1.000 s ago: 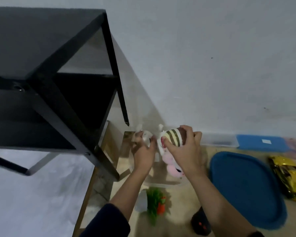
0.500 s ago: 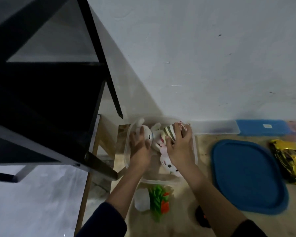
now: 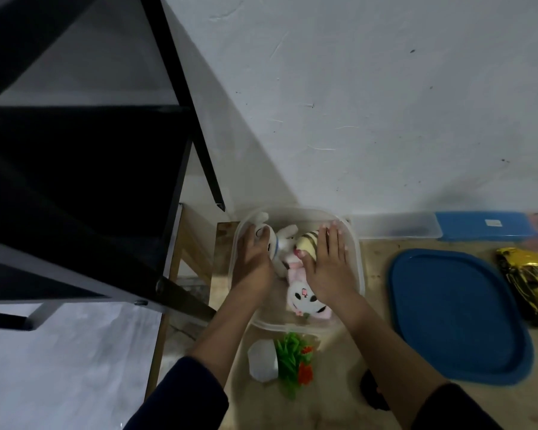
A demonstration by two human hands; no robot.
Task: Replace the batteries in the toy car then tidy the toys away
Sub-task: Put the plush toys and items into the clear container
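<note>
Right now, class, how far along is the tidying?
Done: soft toys lie in the clear tub. In hand: left hand and right hand press them down. Left: gold toy car and blue lid are still outside, on the table.

I see a dim, cool-toned picture with muted colours. The black metal shelf frame at left is nearly pure shadow, its surfaces without detail, and it throws a soft diagonal shadow across the pale plastered wall. The shiny gold toy car catches small glints. Straight edges bow toward the borders, and the far right edge looks smeared and soft.
</note>
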